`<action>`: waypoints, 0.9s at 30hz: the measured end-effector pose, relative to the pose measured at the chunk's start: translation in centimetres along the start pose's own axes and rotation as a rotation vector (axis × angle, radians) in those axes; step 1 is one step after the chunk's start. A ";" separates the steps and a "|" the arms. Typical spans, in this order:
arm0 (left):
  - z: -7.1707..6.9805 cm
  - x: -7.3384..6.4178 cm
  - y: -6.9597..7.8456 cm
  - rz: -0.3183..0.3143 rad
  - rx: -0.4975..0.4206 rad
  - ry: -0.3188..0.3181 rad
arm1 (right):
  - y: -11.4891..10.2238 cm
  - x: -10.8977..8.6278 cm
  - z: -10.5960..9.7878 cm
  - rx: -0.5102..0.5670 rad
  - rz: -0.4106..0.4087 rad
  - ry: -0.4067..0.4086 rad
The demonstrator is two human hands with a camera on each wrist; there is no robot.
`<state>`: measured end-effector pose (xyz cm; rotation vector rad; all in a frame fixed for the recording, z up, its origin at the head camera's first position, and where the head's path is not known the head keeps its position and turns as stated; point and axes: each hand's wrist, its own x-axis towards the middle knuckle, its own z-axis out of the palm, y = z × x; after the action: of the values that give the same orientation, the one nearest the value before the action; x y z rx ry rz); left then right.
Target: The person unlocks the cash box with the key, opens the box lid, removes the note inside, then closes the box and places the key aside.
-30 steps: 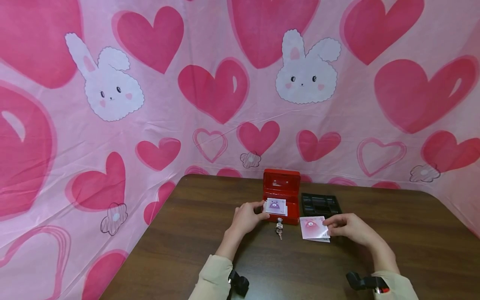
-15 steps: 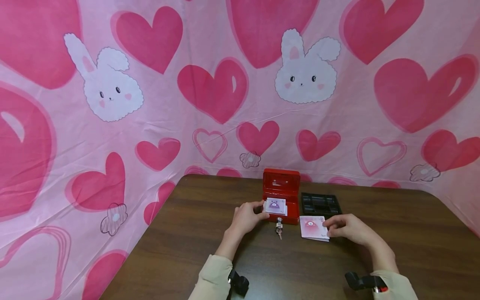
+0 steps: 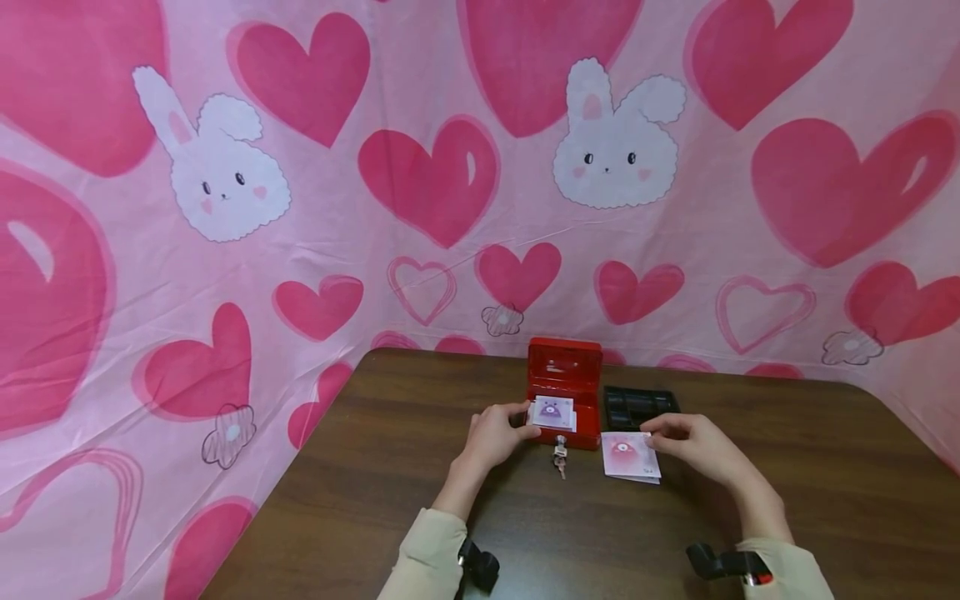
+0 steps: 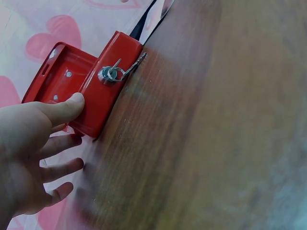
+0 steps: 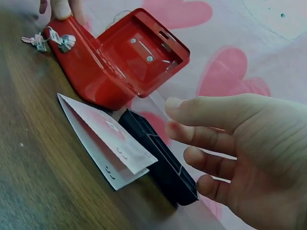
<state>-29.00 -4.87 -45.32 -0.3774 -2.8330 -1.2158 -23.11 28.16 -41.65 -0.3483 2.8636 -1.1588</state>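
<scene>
A red cash box (image 3: 564,437) stands on the table with its lid (image 3: 564,367) raised. Purple printed paper slips (image 3: 553,411) lie inside, and a key ring with keys (image 3: 560,468) hangs from the front lock. At the box's left front corner, my left hand (image 3: 493,435) grips the wall, thumb on the front edge (image 4: 72,106) and the other fingers spread below. Right of the box rests a folded pink printed paper (image 3: 630,458), its halves slightly parted. My right hand (image 5: 249,148) is above its right side with loosely bent fingers, holding nothing.
A black compartment tray (image 3: 640,406) sits behind the pink paper, right of the box. The brown wooden table (image 3: 405,396) ends at a pink cloth backdrop (image 3: 427,67) with hearts and rabbits.
My right hand has let go of the folded pink paper and risen slightly from it. The paper stays on the table. My left hand keeps its hold on the cash box.
</scene>
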 end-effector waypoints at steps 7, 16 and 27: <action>-0.2 0.0 0.4 0.003 0.014 0.004 | -1.4 0.4 0.6 -0.038 -0.029 0.071; -0.1 -0.1 0.4 -0.013 -0.009 -0.001 | -3.2 1.4 2.7 -0.027 -0.026 0.171; -0.2 -0.4 0.1 -0.022 -0.028 0.003 | -4.3 3.5 5.1 -0.021 -0.037 0.223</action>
<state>-28.60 -5.03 -45.18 -0.3461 -2.8279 -1.2597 -25.10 20.91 -42.17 -0.2904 3.0735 -1.2499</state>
